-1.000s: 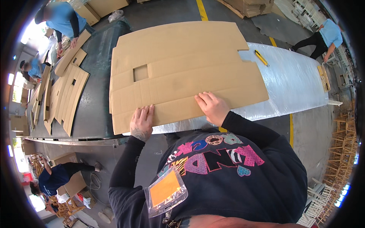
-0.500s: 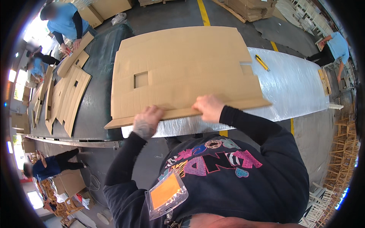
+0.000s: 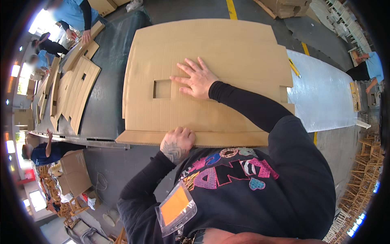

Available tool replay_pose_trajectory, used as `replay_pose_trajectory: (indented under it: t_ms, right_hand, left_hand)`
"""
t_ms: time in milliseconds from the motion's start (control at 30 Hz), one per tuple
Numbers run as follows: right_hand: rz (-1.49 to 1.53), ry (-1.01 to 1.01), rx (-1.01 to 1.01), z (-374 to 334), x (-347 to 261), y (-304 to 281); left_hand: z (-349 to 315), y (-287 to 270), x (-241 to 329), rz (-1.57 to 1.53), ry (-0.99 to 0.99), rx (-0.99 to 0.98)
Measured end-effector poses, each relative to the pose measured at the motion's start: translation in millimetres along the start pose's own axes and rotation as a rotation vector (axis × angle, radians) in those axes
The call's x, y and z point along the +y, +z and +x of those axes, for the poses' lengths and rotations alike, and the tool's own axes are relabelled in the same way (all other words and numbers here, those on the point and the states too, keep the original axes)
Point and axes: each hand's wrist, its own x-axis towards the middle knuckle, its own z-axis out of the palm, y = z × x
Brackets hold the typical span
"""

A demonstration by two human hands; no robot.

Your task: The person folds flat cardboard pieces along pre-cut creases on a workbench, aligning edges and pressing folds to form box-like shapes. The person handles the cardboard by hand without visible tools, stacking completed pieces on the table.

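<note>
A big flat cardboard sheet lies in front of me, with a rectangular cutout left of its middle and a folded strip along its near edge. My left hand is curled closed over that near edge, gripping the cardboard. Fingers spread, my right hand rests flat on the sheet just right of the cutout. A yellow utility knife lies beside the sheet's right edge, partly covered by it.
Under the sheet is a surface wrapped in clear plastic film. To the left stands a dark green table bearing cut cardboard pieces. A co-worker in light blue handles cardboard there; another person is at far right.
My right hand has left the near edge and now lies flat on the sheet's middle. My left hand has shifted right along the edge. The sheet's near edge is closer to my body.
</note>
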Motion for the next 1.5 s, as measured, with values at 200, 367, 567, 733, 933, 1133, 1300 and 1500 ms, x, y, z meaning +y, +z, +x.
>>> replay_pose_trajectory:
  t_ms: [200, 367, 567, 733, 933, 1133, 1300, 1500]
  right_hand:
    - [0.02, 0.0, -0.043, 5.9, 5.0, -8.7]
    - [-0.01, -0.014, -0.006, 1.5, 7.4, -8.1]
    - [0.177, 0.033, 0.022, 7.2, 13.0, -2.2]
    - [0.148, 0.296, 0.004, 33.4, 79.4, -26.0]
    - [-0.007, 0.436, -0.502, 74.5, 137.2, -71.4]
    - [0.04, 0.449, -0.433, 80.6, 149.0, -68.9]
    - [0.137, 0.437, -0.571, 90.9, 149.3, -76.3]
    - [0.109, 0.387, -0.598, 79.4, 156.0, -77.3]
  left_hand:
    - [54.2, -115.6, -25.8, 0.06, 0.115, -0.162]
    - [57.2, -107.8, -30.1, 0.018, 0.124, -0.123]
    - [10.8, -42.0, 1.2, 0.029, 0.072, 0.004]
    - [-0.2, -27.8, 9.5, -0.028, 0.136, 0.022]
    - [26.8, -56.3, -51.5, -0.374, 0.483, -0.387]
    - [184.5, -83.2, -191.9, -0.413, 0.081, -0.046]
    - [262.6, -41.9, -283.3, -0.21, -0.12, -0.285]
    - [275.4, -51.2, -280.3, -0.242, -0.056, -0.471]
